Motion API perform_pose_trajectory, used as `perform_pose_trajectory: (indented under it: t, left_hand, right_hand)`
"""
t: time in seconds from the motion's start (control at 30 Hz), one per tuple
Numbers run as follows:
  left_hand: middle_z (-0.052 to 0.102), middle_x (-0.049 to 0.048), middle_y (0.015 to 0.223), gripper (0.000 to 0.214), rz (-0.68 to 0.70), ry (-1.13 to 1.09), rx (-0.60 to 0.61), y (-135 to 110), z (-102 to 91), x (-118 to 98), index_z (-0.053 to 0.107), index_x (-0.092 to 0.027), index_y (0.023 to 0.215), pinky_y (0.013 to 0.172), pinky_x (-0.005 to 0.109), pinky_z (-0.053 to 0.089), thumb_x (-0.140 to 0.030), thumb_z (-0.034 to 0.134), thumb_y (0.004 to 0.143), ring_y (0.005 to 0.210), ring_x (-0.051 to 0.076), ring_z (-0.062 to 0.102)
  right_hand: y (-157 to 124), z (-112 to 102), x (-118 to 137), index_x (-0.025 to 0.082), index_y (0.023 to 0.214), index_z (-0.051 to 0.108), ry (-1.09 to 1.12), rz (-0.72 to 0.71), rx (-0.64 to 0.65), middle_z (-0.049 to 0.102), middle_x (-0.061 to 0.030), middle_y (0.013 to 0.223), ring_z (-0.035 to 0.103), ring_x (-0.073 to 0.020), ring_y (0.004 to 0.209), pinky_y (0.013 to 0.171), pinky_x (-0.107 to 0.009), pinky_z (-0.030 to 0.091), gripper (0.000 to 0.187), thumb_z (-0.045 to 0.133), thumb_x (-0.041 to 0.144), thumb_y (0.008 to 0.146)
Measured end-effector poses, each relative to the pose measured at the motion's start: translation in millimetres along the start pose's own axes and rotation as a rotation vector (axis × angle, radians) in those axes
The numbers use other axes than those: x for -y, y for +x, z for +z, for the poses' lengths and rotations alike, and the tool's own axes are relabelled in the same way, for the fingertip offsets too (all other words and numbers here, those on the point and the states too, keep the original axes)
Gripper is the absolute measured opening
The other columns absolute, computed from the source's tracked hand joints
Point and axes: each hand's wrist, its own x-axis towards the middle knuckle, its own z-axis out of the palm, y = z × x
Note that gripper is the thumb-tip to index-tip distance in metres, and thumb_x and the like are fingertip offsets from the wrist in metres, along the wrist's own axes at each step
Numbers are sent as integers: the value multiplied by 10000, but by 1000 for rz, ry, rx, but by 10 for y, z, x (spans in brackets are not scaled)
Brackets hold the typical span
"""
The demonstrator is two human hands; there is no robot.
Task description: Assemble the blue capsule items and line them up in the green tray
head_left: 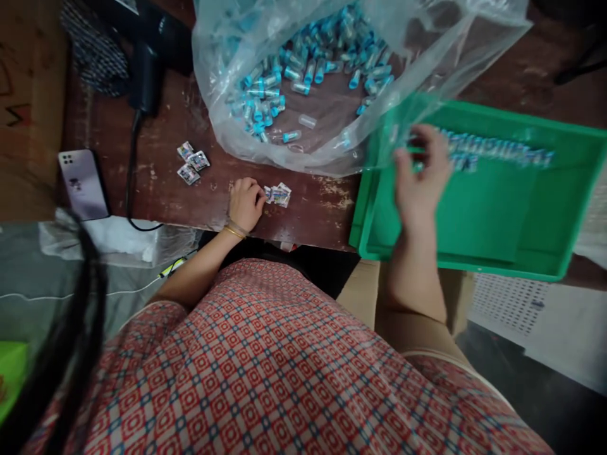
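My left hand [246,205] rests on the table with its fingers curled. Its thumb and fingertip meet the left edge of a small pile of printed packets [281,195]; what lies under the fingers is hidden. More printed packets [192,163] lie further left. Over the left end of a green tray [493,221] is my right hand [422,177], slightly blurred, its thumb and forefinger apart and nothing plainly between them. Beyond it, small clear vials with blue caps [497,150] form a row inside the tray, with a short second row below.
A big clear plastic bag [222,120] lies open at the back, holding many blue-capped vials [327,50]. A phone [83,184], a dark hair dryer or heat gun [145,76] with its cord and a patterned cloth [95,54] occupy the left. A cardboard box [31,114] stands beyond them.
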Motion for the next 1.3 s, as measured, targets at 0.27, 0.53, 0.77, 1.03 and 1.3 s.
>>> perform_pose_trajectory:
  t: [0.27, 0.53, 0.77, 1.03, 1.3]
  left_hand:
    - [674, 85, 988, 101, -74, -119, -49, -83, -248, 112, 617, -232, 844, 984, 433, 453, -209, 668, 929, 1041, 290, 604]
    - [713, 41, 818, 237, -219, -435, 68, -131, -322, 88, 725, -196, 806, 778, 313, 444, -401, 721, 925, 788, 191, 601]
    - [636, 14, 662, 559, -452, -1052, 360, -24, -291, -44, 697, -177, 724, 589, 258, 383, -719, 838, 715, 602, 125, 538]
    - [643, -1, 704, 463, -276, -881, 73, 19, -361, -186, 719, -181, 724, 711, 279, 429, -633, 813, 757, 726, 149, 539]
    - [641, -15, 670, 465, -341, -941, 41, 75, -349, -126, 722, -178, 707, 635, 259, 383, -614, 882, 691, 656, 121, 513]
  right_hand:
    - [-481, 1838, 309, 321, 1144, 783, -78, -101, 118, 649, -54, 1538, 462, -366, 1535, 1299, -721, 206, 184, 722, 269, 977]
    - [-543, 1922, 268, 380, 983, 804, -8, -172, -30, 736, 16, 1399, 555, -323, 1425, 1297, -718, 180, 105, 700, 378, 995]
    - [-579, 1840, 300, 448, 992, 810, 40, -230, 1, 786, 15, 1157, 645, -309, 1200, 1233, -656, 315, 82, 746, 437, 942]
    - [-236, 1688, 512, 268, 941, 740, 404, -101, 7, 773, -63, 1103, 702, -256, 1132, 1081, -468, 515, 154, 680, 406, 974]
    - [370, 1539, 322, 255, 1066, 745, 355, -81, -2, 788, -45, 1077, 710, -199, 969, 967, -372, 572, 267, 632, 490, 1008]
